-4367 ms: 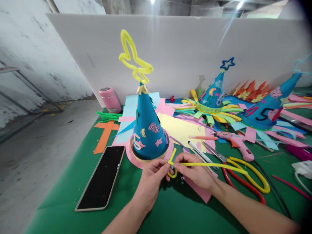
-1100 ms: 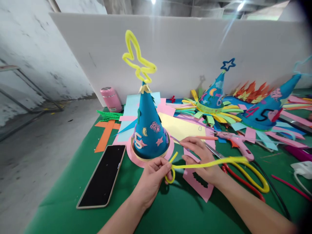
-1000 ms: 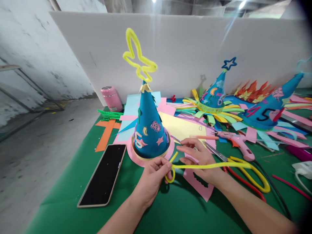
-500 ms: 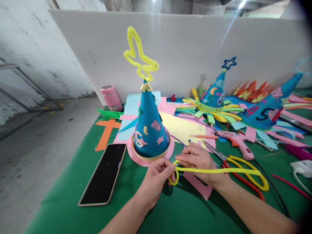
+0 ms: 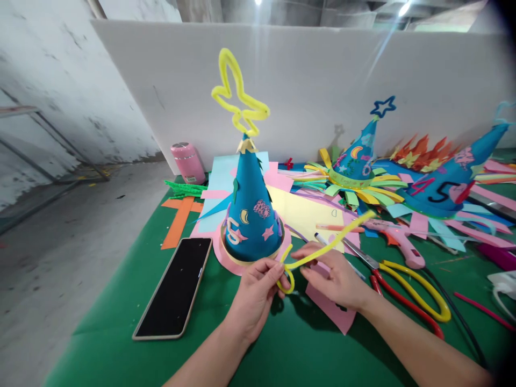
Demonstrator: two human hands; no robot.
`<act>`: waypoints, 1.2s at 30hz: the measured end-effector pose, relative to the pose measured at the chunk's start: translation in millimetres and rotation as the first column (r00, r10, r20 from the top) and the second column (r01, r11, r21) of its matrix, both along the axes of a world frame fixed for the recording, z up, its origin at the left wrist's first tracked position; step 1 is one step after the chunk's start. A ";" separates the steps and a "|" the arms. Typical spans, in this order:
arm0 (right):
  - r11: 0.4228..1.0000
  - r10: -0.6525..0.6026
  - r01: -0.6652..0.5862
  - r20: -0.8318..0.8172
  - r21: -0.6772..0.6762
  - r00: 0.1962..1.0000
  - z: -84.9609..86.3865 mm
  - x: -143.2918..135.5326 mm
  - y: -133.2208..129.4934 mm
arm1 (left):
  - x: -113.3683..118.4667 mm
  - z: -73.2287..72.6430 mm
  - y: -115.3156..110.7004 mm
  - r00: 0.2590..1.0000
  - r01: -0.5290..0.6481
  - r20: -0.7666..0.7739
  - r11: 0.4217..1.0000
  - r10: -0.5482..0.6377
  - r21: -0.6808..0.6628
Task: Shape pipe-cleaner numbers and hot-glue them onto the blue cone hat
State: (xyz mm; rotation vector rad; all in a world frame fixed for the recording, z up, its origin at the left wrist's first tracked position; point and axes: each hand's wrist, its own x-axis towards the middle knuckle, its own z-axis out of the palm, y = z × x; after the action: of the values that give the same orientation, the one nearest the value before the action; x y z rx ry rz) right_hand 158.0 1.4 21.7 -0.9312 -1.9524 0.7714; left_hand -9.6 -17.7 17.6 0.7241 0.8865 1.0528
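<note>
Head view: your left hand (image 5: 258,293) pinched a bright yellow, fuzzy, slender pipe cleaner (image 5: 342,236) between thumb and fingers, at the crossing above its small loop. Your right hand (image 5: 336,277) had thumb and fingers apart, the long tail crossing the fingers; whether they pressed on it could not be told. The pipe cleaner was above the green table covering (image 5: 116,306), just in front of the tall blue paper cone hat (image 5: 252,185), its free end rising rightward. In my judgement it was very light, soft-surfaced, stiff enough to keep bends and hardly slippery; the crossing was your soundest hold, since squeezing the loop risked flattening it.
</note>
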 end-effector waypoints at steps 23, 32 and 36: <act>0.995 -0.013 0.007 -0.069 -0.096 0.998 -3.4 -6.8 -4.3 | 2.3 0.9 -1.9 0.985 0.017 -0.174 0.997 -0.004 0.073; 0.997 -0.050 0.043 -0.095 -0.066 0.994 -7.7 -10.7 -5.3 | 4.7 3.3 -2.6 0.954 -0.004 -0.298 0.993 0.038 0.115; 0.998 -0.060 0.056 -0.099 -0.041 0.993 -9.8 -9.7 -6.1 | 5.9 3.3 -3.2 0.937 -0.011 -0.344 0.992 0.054 0.126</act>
State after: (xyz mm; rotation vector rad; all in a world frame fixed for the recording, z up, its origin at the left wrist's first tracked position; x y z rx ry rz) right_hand 148.3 -4.7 12.0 -0.9496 -1.8219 0.8089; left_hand -3.7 -20.9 20.9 1.0229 1.1463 1.0309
